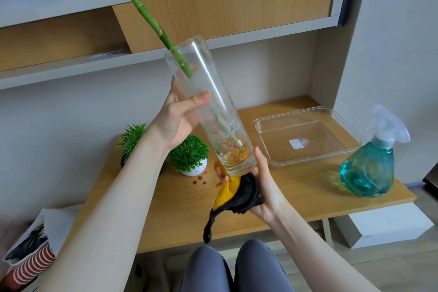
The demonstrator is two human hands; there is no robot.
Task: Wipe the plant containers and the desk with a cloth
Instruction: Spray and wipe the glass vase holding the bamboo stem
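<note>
My left hand (pixel 180 116) grips a tall clear glass vase (pixel 213 111), held tilted above the wooden desk (pixel 296 187). A green bamboo stalk (pixel 139 9) stands in the vase, its orange roots at the bottom. My right hand (pixel 263 187) holds a yellow and black cloth (pixel 234 194) bunched against the base of the vase. Brown stains (pixel 200 179) mark the desk beside a small green plant in a white pot (pixel 189 156). A second green plant in a dark pot (pixel 131 140) stands behind my left forearm.
A clear plastic tray (pixel 305 135) lies on the desk's right half. A teal spray bottle (pixel 369 163) stands near the right edge. Shelves run above the desk. A bag with striped fabric (pixel 30 265) sits on the floor at left, a white box (pixel 384 223) at right.
</note>
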